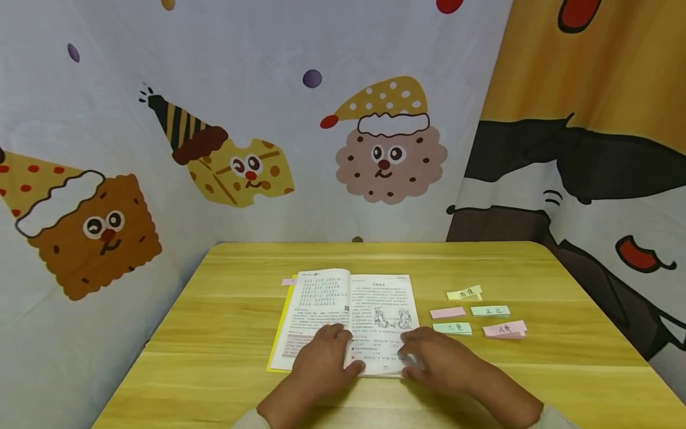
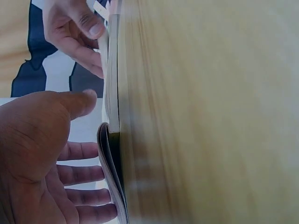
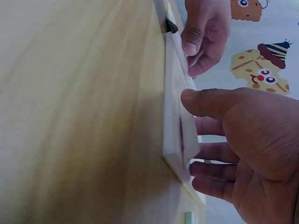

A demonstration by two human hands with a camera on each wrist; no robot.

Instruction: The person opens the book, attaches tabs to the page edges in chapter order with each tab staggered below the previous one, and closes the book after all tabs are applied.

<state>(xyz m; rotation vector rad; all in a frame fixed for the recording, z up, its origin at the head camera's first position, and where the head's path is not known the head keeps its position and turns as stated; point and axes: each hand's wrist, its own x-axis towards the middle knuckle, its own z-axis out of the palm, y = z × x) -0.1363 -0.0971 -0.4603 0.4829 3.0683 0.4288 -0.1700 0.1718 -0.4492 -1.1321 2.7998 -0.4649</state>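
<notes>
An open book (image 1: 383, 292) lies on the table, with printed text on both pages and a line drawing on the right one. My left hand (image 1: 324, 360) rests on the left page close to the spine, its fingers (image 2: 84, 175) extended and its thumb toward the right page. At the lower right corner my right hand (image 1: 442, 360) holds some pages (image 3: 189, 135) by their edge between thumb and fingers. Those pages stand slightly apart from the stack beneath. A yellow cover edge (image 1: 278, 333) shows at the left, and a pink tab (image 1: 288, 282) sticks out at upper left.
Right of the book lie paper slips: a yellow slip (image 1: 464, 293), a plain pink slip (image 1: 447, 313), two green slips, one nearer (image 1: 452, 329), and a marked pink slip (image 1: 505, 329). Behind the wooden table (image 1: 257, 259) hangs a cartoon-printed curtain (image 1: 300, 226).
</notes>
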